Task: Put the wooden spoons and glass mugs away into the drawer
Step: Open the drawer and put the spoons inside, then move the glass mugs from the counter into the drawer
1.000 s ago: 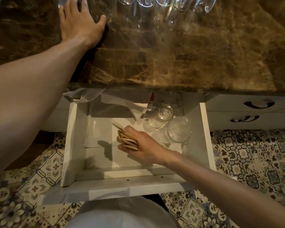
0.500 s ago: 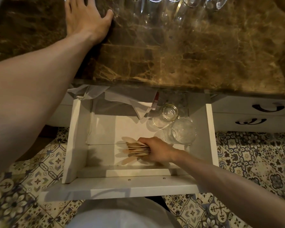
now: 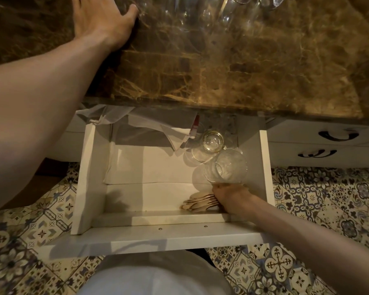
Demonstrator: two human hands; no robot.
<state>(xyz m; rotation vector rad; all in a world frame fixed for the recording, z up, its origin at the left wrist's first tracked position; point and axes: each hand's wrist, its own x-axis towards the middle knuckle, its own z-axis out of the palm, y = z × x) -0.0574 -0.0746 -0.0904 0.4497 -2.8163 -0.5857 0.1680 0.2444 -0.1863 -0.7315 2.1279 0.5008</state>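
Observation:
The white drawer (image 3: 87,179) is pulled out below the marble counter (image 3: 243,67). My right hand (image 3: 230,196) is down in its front right corner, closed around the handles of a bundle of wooden spoons (image 3: 200,202) whose bowls fan out to the left on the drawer floor. Two glass mugs lie on their sides just behind that hand: one (image 3: 228,167) nearly touching it, the other (image 3: 211,142) further back. My left hand (image 3: 100,20) rests flat on the counter at the top left, fingers spread, holding nothing.
Several clear glasses (image 3: 228,9) stand along the counter's far edge. White cloths (image 3: 158,128) lie at the back of the drawer. Closed white drawers with dark handles (image 3: 332,135) are to the right. Patterned tiles (image 3: 328,209) cover the floor.
My right hand has carried the spoon bundle from the drawer's middle down to its front right corner and laid it on the floor. The left hand has stayed flat on the counter.

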